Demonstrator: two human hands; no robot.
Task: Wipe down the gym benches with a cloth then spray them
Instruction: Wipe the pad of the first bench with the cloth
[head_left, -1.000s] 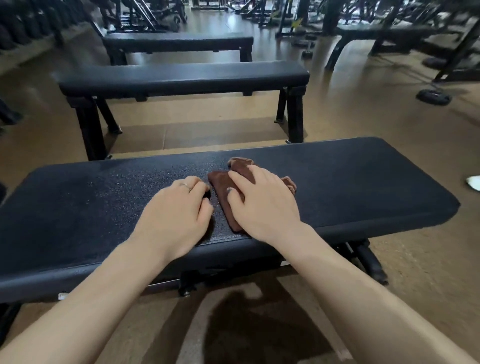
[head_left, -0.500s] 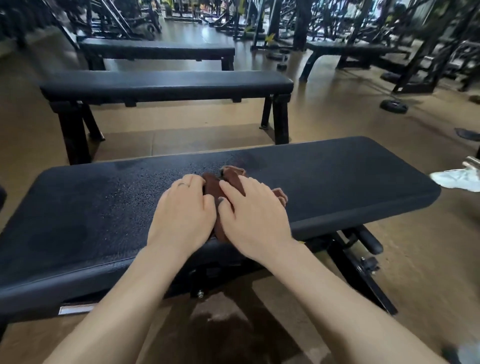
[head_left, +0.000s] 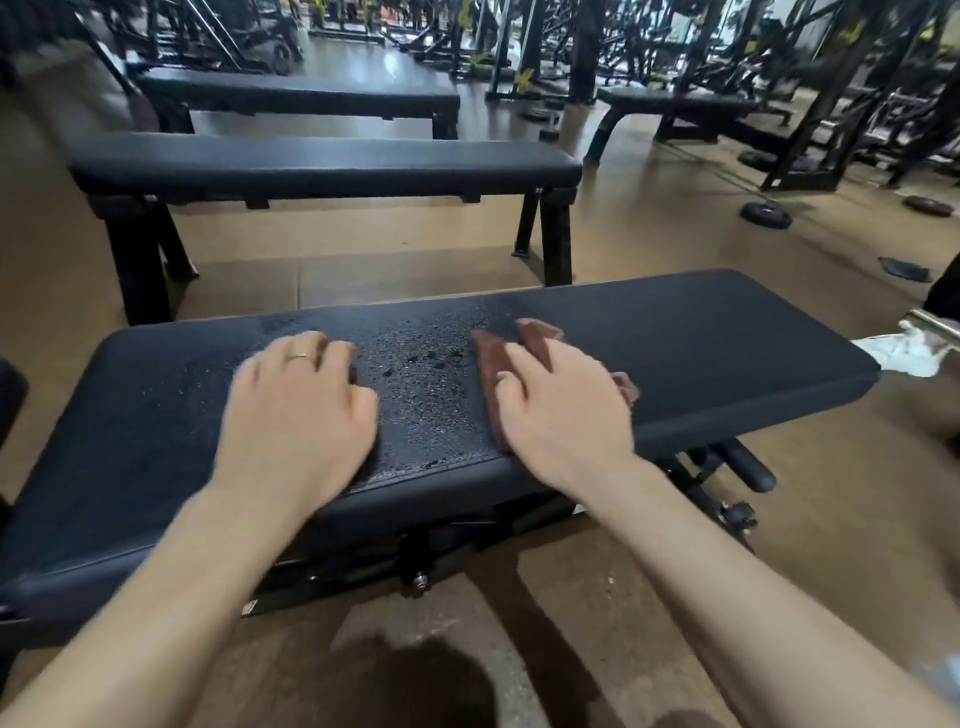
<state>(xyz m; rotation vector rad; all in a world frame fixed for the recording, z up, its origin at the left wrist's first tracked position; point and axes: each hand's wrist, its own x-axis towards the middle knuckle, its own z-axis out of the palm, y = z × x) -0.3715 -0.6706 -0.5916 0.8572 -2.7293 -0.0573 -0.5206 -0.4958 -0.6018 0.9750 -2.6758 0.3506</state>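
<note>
On the nearest bench (head_left: 701, 353) the right hand (head_left: 561, 415) lies flat with fingers spread, pressing a brown cloth (head_left: 491, 358) onto the pad just right of the bench's wet middle patch. The left hand (head_left: 296, 410) rests on the pad left of that patch, fingers loosely bent, holding nothing. To wipe well I'd say keep the palm weight even and drag through the droplets in overlapping passes. Half a second back both hands sat together over the cloth at the bench's middle; now they have parted
</note>
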